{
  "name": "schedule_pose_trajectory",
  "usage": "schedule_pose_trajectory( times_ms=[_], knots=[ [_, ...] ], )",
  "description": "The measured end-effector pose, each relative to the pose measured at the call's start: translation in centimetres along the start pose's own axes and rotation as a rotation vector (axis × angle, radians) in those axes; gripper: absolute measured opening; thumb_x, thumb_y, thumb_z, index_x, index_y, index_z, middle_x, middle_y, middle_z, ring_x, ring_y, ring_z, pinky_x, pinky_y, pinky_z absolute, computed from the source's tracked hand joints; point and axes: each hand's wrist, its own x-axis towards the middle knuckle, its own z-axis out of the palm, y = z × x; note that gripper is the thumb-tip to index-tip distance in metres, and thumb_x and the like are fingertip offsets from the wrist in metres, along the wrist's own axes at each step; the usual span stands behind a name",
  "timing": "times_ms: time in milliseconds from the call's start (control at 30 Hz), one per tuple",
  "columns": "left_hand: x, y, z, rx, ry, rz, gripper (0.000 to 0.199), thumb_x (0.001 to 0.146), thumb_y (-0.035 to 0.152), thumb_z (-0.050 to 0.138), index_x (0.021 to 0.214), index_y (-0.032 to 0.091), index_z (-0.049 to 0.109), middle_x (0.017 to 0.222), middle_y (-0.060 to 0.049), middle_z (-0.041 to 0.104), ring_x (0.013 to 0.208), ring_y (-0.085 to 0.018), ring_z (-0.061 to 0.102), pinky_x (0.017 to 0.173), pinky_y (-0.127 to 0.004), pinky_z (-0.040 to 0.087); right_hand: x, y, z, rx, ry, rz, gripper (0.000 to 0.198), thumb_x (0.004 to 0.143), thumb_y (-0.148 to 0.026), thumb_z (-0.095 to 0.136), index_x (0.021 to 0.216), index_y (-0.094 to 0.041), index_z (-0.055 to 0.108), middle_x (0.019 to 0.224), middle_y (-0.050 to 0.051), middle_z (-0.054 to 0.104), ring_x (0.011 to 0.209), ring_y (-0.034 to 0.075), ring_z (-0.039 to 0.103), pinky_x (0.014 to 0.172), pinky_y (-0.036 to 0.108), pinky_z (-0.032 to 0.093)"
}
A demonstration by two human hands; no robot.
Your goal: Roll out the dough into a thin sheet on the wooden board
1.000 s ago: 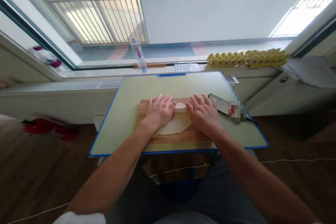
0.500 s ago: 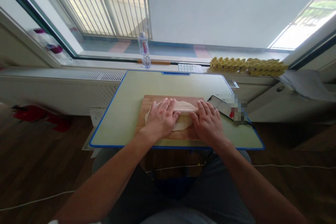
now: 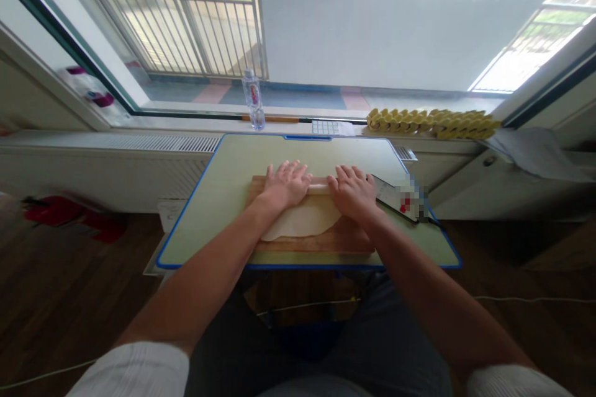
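A thin, pale sheet of dough lies on a wooden board. Across its far part runs a pale rolling pin, visible only between my hands; its ends are hidden. My left hand rests palm down over the pin's left part, fingers spread and stretched forward. Over the right part lies my right hand, also palm down with straight fingers. Neither hand has its fingers wrapped round the pin. The dough reaches toward the board's near edge.
The board sits on a small blue-edged table. A phone lies right of the board. On the windowsill stand a water bottle and a yellow bumpy row of objects. Red objects lie on the floor at left.
Both hands and the rolling pin have moved forward, away from me, toward the board's far edge. More of the dough's near part shows. The view has tilted slightly up.
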Motion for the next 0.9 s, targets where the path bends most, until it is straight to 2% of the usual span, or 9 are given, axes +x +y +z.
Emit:
schedule_pose_trajectory(
  times_ms=[133, 200, 267, 333, 500, 600, 733, 900],
  knots=[
    [-4.6, 0.6, 1.1, 0.009, 0.082, 0.093, 0.068, 0.108, 0.056, 0.019, 0.164, 0.023, 0.037, 0.172, -0.009, 0.032, 0.161, -0.032, 0.024, 0.13, -0.065, 0.01, -4.7, 0.2, 0.3, -0.015, 0.063, -0.022, 0.065, 0.11, -0.05, 0.023, 0.159, -0.013, 0.044, 0.166, 0.014, 0.044, 0.155, 0.03, 0.034, 0.124, 0.053, 0.027],
    [-5.2, 0.7, 1.2, 0.017, 0.088, 0.104, 0.069, 0.108, 0.056, 0.02, 0.165, 0.021, 0.036, 0.172, -0.009, 0.032, 0.162, -0.032, 0.023, 0.131, -0.065, 0.009, -5.3, 0.3, 0.4, -0.033, 0.059, -0.021, 0.066, 0.11, -0.051, 0.023, 0.161, -0.013, 0.041, 0.167, 0.014, 0.041, 0.156, 0.029, 0.032, 0.125, 0.054, 0.023],
    [-4.2, 0.7, 0.9, 0.02, 0.064, 0.079, 0.069, 0.107, 0.056, 0.019, 0.164, 0.021, 0.039, 0.172, -0.009, 0.032, 0.161, -0.033, 0.024, 0.13, -0.067, 0.01, -4.3, 0.3, 0.5, -0.042, 0.035, -0.024, 0.065, 0.11, -0.051, 0.022, 0.159, -0.015, 0.045, 0.166, 0.014, 0.043, 0.155, 0.03, 0.033, 0.125, 0.057, 0.022],
    [-1.8, 0.4, 0.5, 0.02, 0.024, 0.041, 0.067, 0.107, 0.055, 0.018, 0.161, 0.024, 0.043, 0.172, -0.008, 0.032, 0.161, -0.034, 0.025, 0.128, -0.069, 0.012, -2.0, 0.3, 0.5, -0.038, 0.012, -0.027, 0.063, 0.111, -0.051, 0.022, 0.155, -0.017, 0.051, 0.163, 0.013, 0.048, 0.153, 0.032, 0.037, 0.124, 0.061, 0.023],
    [4.3, -0.8, -0.6, 0.001, -0.035, -0.026, 0.061, 0.105, 0.05, 0.027, 0.161, 0.032, 0.042, 0.174, -0.006, 0.03, 0.16, -0.034, 0.027, 0.126, -0.069, 0.017, 4.1, 0.5, 0.2, 0.007, -0.068, -0.029, 0.059, 0.108, -0.05, 0.027, 0.152, -0.021, 0.054, 0.16, 0.012, 0.052, 0.146, 0.035, 0.044, 0.117, 0.061, 0.036],
    [5.2, -1.1, -0.7, -0.007, -0.057, -0.018, 0.06, 0.104, 0.049, 0.03, 0.161, 0.033, 0.041, 0.175, -0.007, 0.028, 0.161, -0.034, 0.025, 0.125, -0.071, 0.017, 4.9, 0.7, 0.2, 0.016, -0.097, -0.044, 0.058, 0.107, -0.046, 0.031, 0.154, -0.018, 0.051, 0.162, 0.013, 0.05, 0.146, 0.035, 0.043, 0.115, 0.058, 0.038],
    [2.9, -0.5, -0.2, -0.002, -0.005, -0.008, 0.061, 0.106, 0.051, 0.026, 0.16, 0.032, 0.044, 0.174, -0.007, 0.031, 0.159, -0.033, 0.028, 0.127, -0.068, 0.016, 2.2, 0.5, 0.4, -0.002, -0.024, -0.04, 0.06, 0.108, -0.046, 0.028, 0.155, -0.016, 0.05, 0.161, 0.013, 0.05, 0.148, 0.034, 0.041, 0.118, 0.057, 0.034],
    [-3.2, 0.7, 0.5, 0.017, 0.06, 0.067, 0.065, 0.108, 0.051, 0.022, 0.162, 0.022, 0.041, 0.171, -0.01, 0.035, 0.159, -0.033, 0.029, 0.128, -0.067, 0.018, -4.3, -0.2, 0.3, 0.01, 0.071, -0.032, 0.065, 0.11, -0.049, 0.025, 0.158, -0.01, 0.046, 0.165, 0.016, 0.044, 0.154, 0.032, 0.035, 0.124, 0.054, 0.025]
  ],
)
